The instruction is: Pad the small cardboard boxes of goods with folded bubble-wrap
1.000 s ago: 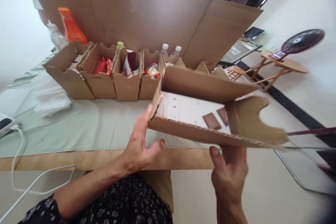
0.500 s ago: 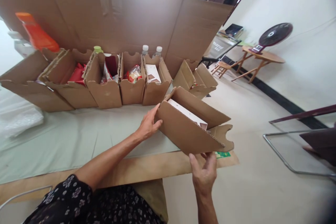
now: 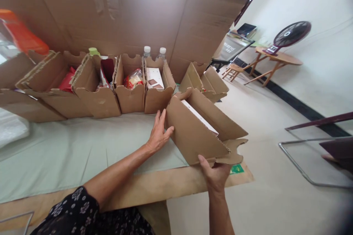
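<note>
An open-topped cardboard box [image 3: 197,132] stands at an angle near the table's right corner, a white box [image 3: 200,117] inside it. My left hand [image 3: 160,132] has its fingers spread, and their tips are at the box's left side. At the near lower end, my right hand [image 3: 216,176] grips the cardboard box. Its thumb shows on the side panel while the other fingers are partly hidden beneath the end flap. Behind my left hand stands another cardboard box [image 3: 157,101] with a white carton with a brown picture [image 3: 154,78] in it.
More cardboard boxes line the table [image 3: 68,150]; one holds a red-and-clear packet [image 3: 134,79], another a red packet [image 3: 67,79]. Two white-capped bottles [image 3: 147,51] and a tall cardboard panel [image 3: 143,18] are behind. On the right are a fan [image 3: 292,35] and a metal frame [image 3: 298,169].
My right hand has come up onto the near end of the cardboard box and taken hold. The fingers of my left hand have spread apart. The view has shifted slightly right.
</note>
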The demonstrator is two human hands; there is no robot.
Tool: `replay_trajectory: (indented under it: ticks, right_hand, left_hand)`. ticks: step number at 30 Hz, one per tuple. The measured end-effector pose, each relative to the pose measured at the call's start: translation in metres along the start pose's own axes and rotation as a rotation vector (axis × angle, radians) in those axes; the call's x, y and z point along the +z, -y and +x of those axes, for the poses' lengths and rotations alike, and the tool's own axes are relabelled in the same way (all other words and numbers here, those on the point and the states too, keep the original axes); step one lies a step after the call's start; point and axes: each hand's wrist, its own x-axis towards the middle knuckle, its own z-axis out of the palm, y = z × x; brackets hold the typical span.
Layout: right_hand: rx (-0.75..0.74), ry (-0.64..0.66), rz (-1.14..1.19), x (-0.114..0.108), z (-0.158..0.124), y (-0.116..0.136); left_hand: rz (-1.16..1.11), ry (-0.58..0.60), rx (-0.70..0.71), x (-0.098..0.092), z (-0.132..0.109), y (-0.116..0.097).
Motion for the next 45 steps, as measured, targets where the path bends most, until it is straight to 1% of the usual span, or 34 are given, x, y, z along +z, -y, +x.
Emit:
replay_trajectory:
  ticks: [3, 7, 10, 14, 16, 18, 20, 23, 27, 29, 32, 35, 37, 39, 41, 42, 45]
  right_hand:
    - [-0.015, -0.106, -0.048, 0.015, -0.007, 0.01]
    - [-0.026, -0.185, -0.129, 0.033, -0.017, 0.017]
    - [-0.04, -0.196, -0.186, 0.046, -0.022, 0.022]
    - [-0.092, -0.166, -0.197, 0.059, -0.024, 0.036]
    - [-0.134, -0.158, -0.215, 0.059, -0.026, 0.043]
    - [-0.165, -0.162, -0.244, 0.055, -0.026, 0.046]
    - [-0.156, -0.161, -0.236, 0.047, -0.022, 0.043]
    - [-0.122, -0.13, -0.138, 0.037, -0.003, 0.034]
    - [-0.139, -0.094, -0.042, 0.035, 0.024, 0.027]
    - [-0.133, -0.115, -0.038, 0.04, 0.025, 0.026]
    - [-0.117, -0.19, -0.09, 0.054, 0.01, 0.029]
    - [-0.187, -0.26, -0.187, 0.07, 0.0, 0.039]
    - [-0.263, -0.25, -0.24, 0.077, 0.007, 0.047]
    - [-0.287, -0.203, -0.259, 0.079, 0.019, 0.053]
    - [-0.241, -0.178, -0.242, 0.08, 0.03, 0.055]
    - [-0.211, -0.186, -0.231, 0.081, 0.033, 0.054]
    - [-0.166, -0.244, -0.237, 0.096, 0.042, 0.051]
  left_hand:
    - [0.024, 0.042, -0.007, 0.006, -0.008, 0.013]
    - [0.044, 0.054, 0.02, 0.009, -0.017, 0.029]
    - [0.026, 0.038, 0.041, 0.01, -0.018, 0.034]
    - [0.005, 0.017, 0.034, 0.012, -0.018, 0.035]
    - [-0.001, 0.015, 0.033, 0.013, -0.018, 0.035]
    - [0.001, 0.013, 0.042, 0.014, -0.019, 0.035]
    - [0.012, 0.007, 0.059, 0.015, -0.019, 0.036]
    - [0.026, -0.003, 0.072, 0.016, -0.018, 0.036]
    - [0.022, 0.005, 0.062, 0.016, -0.018, 0.037]
    - [0.025, 0.007, 0.061, 0.016, -0.018, 0.037]
    - [0.027, -0.002, 0.064, 0.016, -0.018, 0.038]
    - [0.028, -0.019, 0.076, 0.017, -0.019, 0.038]
    - [0.03, -0.018, 0.078, 0.017, -0.019, 0.038]
    - [0.032, -0.01, 0.071, 0.016, -0.02, 0.038]
    - [0.032, -0.001, 0.058, 0.016, -0.02, 0.037]
    - [0.031, 0.003, 0.053, 0.016, -0.02, 0.037]
    - [0.03, 0.008, 0.057, 0.016, -0.019, 0.037]
